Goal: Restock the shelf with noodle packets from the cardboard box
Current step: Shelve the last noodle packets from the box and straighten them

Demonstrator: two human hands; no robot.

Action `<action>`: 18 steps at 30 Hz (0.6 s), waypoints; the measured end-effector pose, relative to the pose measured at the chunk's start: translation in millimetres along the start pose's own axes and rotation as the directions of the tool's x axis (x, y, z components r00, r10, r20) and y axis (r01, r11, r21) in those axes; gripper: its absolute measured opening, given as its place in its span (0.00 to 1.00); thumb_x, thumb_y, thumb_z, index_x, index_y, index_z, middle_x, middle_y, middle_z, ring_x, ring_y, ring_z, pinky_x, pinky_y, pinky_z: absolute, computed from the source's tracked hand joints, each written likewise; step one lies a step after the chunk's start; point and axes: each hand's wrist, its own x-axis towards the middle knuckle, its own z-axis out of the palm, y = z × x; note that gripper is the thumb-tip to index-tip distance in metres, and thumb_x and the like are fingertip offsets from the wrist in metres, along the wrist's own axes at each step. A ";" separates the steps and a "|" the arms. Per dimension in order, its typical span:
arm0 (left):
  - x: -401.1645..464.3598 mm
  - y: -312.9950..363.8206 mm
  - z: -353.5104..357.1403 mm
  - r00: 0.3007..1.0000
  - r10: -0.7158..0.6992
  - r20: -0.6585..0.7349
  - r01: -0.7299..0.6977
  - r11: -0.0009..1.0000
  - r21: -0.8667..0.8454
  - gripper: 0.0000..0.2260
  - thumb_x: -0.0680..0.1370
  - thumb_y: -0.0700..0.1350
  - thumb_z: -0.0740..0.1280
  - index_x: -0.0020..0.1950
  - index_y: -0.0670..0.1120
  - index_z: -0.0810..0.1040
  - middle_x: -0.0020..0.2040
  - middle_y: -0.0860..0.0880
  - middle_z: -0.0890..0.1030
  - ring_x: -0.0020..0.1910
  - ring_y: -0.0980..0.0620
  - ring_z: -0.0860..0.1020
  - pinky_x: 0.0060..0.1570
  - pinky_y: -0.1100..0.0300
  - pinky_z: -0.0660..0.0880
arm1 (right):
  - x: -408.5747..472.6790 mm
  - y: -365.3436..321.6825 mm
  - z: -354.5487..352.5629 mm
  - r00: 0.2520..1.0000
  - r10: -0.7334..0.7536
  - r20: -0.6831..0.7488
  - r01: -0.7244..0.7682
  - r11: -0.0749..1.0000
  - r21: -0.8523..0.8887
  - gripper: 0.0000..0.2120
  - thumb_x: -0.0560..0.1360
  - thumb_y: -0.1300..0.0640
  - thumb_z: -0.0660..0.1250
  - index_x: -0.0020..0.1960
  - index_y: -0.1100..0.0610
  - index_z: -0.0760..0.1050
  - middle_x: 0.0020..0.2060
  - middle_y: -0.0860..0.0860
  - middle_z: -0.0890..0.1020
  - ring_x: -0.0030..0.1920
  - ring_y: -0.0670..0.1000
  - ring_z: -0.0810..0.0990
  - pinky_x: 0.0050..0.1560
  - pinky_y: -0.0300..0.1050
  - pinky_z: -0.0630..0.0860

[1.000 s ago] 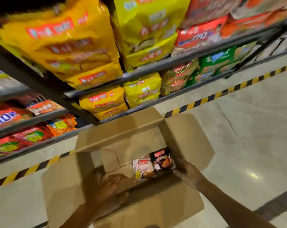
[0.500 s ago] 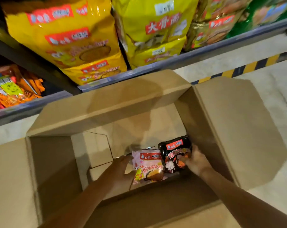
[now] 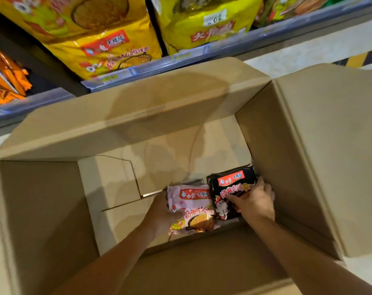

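At the bottom of the open cardboard box (image 3: 308, 167), two glossy noodle packets lie side by side, touching. The pink packet (image 3: 193, 209), with a red label band, is gripped at its left edge by the left hand (image 3: 161, 211). The black packet (image 3: 231, 188) is pinched by the right hand (image 3: 255, 203). Above, yellow bags (image 3: 108, 39) printed with Chinese characters fill the shelf (image 3: 180, 58).

Pink pkt (image 3: 192, 209), black pkt (image 3: 231, 188), brown box (image 3: 138, 116), yellow bags (image 3: 108, 50) on shelf
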 end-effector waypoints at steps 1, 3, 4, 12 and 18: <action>-1.1 1.4 -0.5 1.000 -0.007 -0.009 0.007 1.000 -0.003 0.24 0.69 0.40 0.78 0.60 0.55 0.75 0.57 0.50 0.83 0.59 0.49 0.81 0.56 0.48 0.80 | -0.5 -0.4 0.2 1.000 0.002 0.006 -0.002 1.000 -0.012 0.58 0.63 0.40 0.80 0.80 0.61 0.52 0.74 0.61 0.62 0.74 0.62 0.59 0.73 0.57 0.63; -1.7 1.2 -1.8 0.999 -0.009 -0.047 0.009 1.000 0.012 0.24 0.69 0.38 0.78 0.60 0.54 0.76 0.57 0.51 0.83 0.59 0.49 0.81 0.56 0.50 0.80 | -2.3 -0.2 2.0 1.000 0.004 0.023 -0.003 0.999 -0.053 0.57 0.62 0.38 0.80 0.79 0.60 0.55 0.74 0.61 0.60 0.74 0.63 0.58 0.72 0.57 0.63; -1.5 -0.1 -2.3 0.998 -0.012 -0.064 0.013 1.000 0.021 0.24 0.69 0.38 0.78 0.61 0.51 0.76 0.57 0.50 0.83 0.59 0.49 0.81 0.55 0.51 0.80 | -3.2 0.4 3.6 0.999 0.002 0.032 0.001 0.997 -0.073 0.56 0.62 0.37 0.80 0.78 0.60 0.57 0.73 0.61 0.60 0.73 0.63 0.57 0.72 0.57 0.63; -13.0 -1.4 -8.9 0.996 -0.050 -0.072 0.054 0.997 0.052 0.22 0.75 0.39 0.74 0.67 0.48 0.71 0.59 0.49 0.79 0.59 0.49 0.79 0.45 0.65 0.80 | -4.6 3.9 -0.8 0.993 0.073 0.088 -0.089 0.975 0.203 0.42 0.63 0.47 0.83 0.68 0.57 0.65 0.63 0.58 0.77 0.63 0.61 0.77 0.61 0.58 0.78; -40.7 11.4 -23.9 0.991 -0.009 -0.132 0.017 0.998 0.056 0.20 0.73 0.41 0.75 0.61 0.52 0.72 0.55 0.51 0.80 0.55 0.50 0.80 0.41 0.64 0.80 | -24.7 -5.0 -39.6 0.993 -0.117 0.016 0.112 0.973 0.200 0.28 0.69 0.49 0.79 0.66 0.52 0.75 0.57 0.53 0.83 0.57 0.54 0.82 0.58 0.50 0.79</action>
